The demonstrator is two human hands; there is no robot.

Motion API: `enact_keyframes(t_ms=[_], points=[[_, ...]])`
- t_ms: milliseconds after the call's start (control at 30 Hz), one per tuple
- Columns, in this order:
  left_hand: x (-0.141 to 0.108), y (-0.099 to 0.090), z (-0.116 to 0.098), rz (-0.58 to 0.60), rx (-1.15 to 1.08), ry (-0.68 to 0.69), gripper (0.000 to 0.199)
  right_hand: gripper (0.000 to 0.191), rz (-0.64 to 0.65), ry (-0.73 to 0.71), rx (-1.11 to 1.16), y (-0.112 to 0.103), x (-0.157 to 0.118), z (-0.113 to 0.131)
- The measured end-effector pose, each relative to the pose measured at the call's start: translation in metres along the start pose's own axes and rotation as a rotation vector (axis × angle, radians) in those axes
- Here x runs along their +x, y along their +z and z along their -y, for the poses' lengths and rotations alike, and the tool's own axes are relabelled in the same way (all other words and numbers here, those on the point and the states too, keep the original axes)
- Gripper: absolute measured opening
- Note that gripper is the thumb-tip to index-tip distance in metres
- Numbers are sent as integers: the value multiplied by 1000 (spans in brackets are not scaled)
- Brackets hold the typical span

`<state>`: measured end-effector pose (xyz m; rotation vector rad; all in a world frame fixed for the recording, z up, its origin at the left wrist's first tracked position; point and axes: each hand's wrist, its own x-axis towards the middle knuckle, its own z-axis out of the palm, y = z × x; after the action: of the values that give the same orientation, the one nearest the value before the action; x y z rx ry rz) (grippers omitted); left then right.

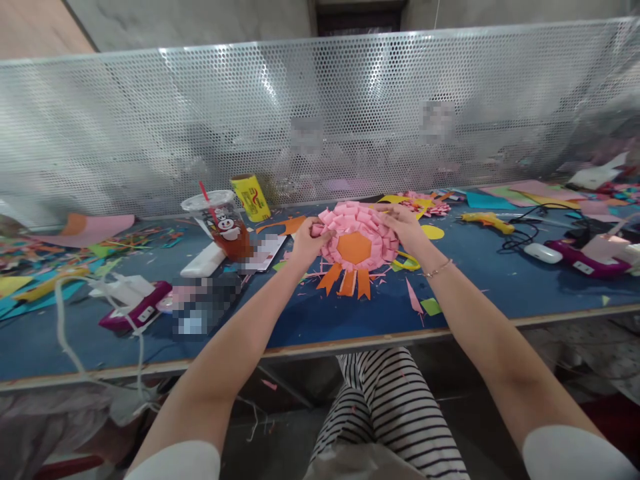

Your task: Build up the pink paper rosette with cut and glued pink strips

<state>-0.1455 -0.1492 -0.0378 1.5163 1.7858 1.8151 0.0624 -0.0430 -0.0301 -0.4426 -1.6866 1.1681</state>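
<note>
A pink paper rosette (385, 250) with looped petals is held up over the blue table, its face toward me. An orange disc (353, 249) fills its middle, and orange ribbon tails (347, 283) hang from its lower edge. My left hand (309, 241) grips the left rim, thumb in front. At the upper right rim, my right hand (400, 223) has its fingers closed on the petals; some fingertips are hidden behind them. Close by the right wrist lie yellow-handled scissors (406, 262), partly covered by the rosette. Pink and green paper scraps are strewn beneath.
Left of my arms stand a plastic drink cup (227, 230) with a red straw and a yellow can (251, 198). Purple power strips (583, 259) with cables sit on both sides. A yellow glue gun (487, 222) lies right; a perforated metal screen (350, 113) rises behind.
</note>
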Motion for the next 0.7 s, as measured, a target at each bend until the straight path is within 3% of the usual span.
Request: enact_keyframes(t_ms=[167, 333, 533, 700], points=[[1, -3, 2, -60, 100, 118, 26, 55, 68, -135, -217, 7, -7, 11], [-2, -3, -4, -52, 105, 198, 26, 50, 48, -244, -354, 7, -11, 15], [-4, -3, -6, -68, 74, 200, 29, 47, 43, -387, -455, 7, -13, 16], [-3, -2, -5, -71, 82, 186, 30, 50, 39, -388, -488, 8, -11, 10]])
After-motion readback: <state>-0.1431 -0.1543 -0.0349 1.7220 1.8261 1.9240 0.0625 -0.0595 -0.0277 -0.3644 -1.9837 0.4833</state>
